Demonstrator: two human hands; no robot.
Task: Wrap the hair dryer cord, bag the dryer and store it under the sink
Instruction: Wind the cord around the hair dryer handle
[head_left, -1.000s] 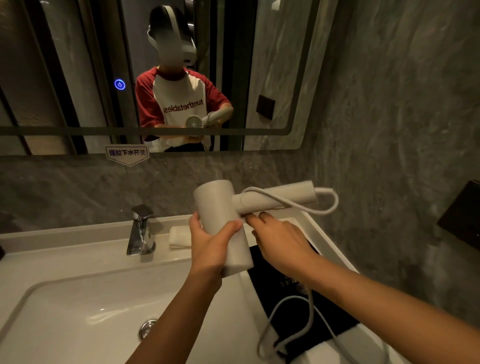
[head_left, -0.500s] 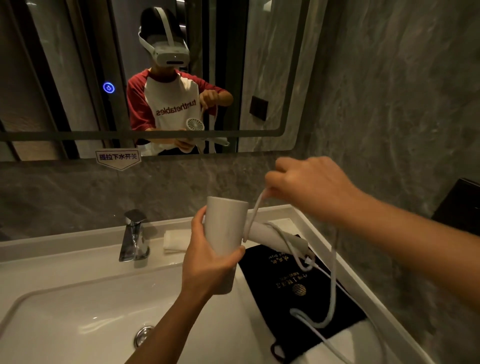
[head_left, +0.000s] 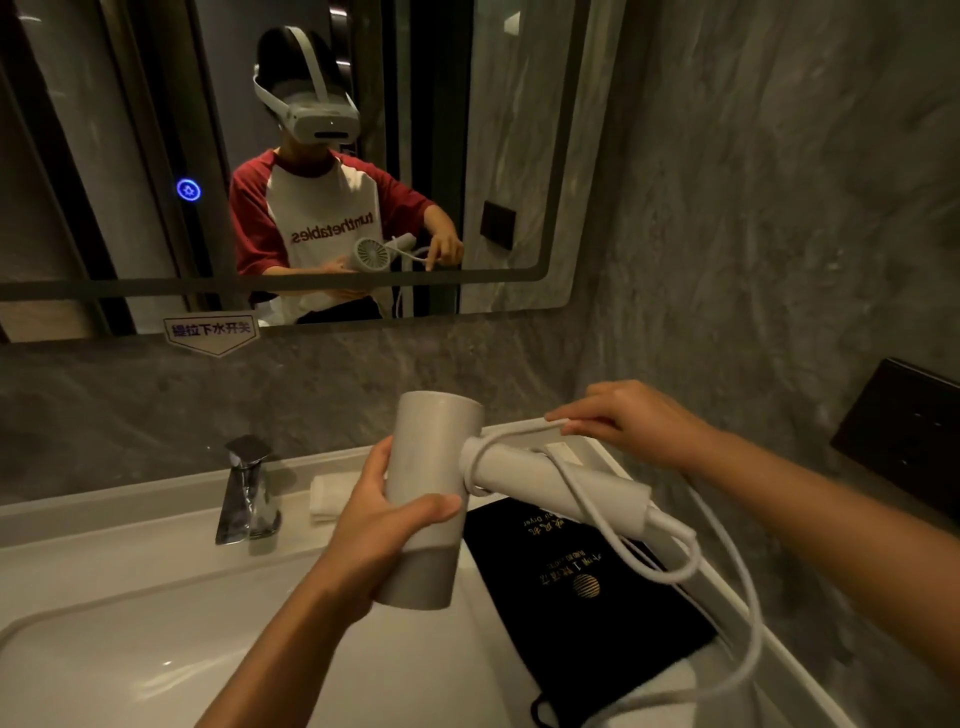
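My left hand (head_left: 384, 525) grips the barrel of a white hair dryer (head_left: 434, 467), held above the sink counter with its handle (head_left: 556, 486) pointing right. The white cord (head_left: 727, 566) loops once around the handle near the barrel and hangs down past the handle's end in a long slack curve. My right hand (head_left: 623, 421) pinches a stretch of cord just above the handle. A black drawstring bag (head_left: 587, 587) with gold print lies flat on the counter under the handle.
A white basin (head_left: 156, 649) lies at the lower left with a chrome tap (head_left: 247, 491) behind it. A folded white cloth (head_left: 330, 493) sits by the tap. A mirror (head_left: 519, 156) hangs above, and a black wall panel (head_left: 898, 431) is on the right wall.
My right hand came down from its raised position and laid the cord around the handle near the barrel. The dryer handle has tilted up from pointing down toward the bag.
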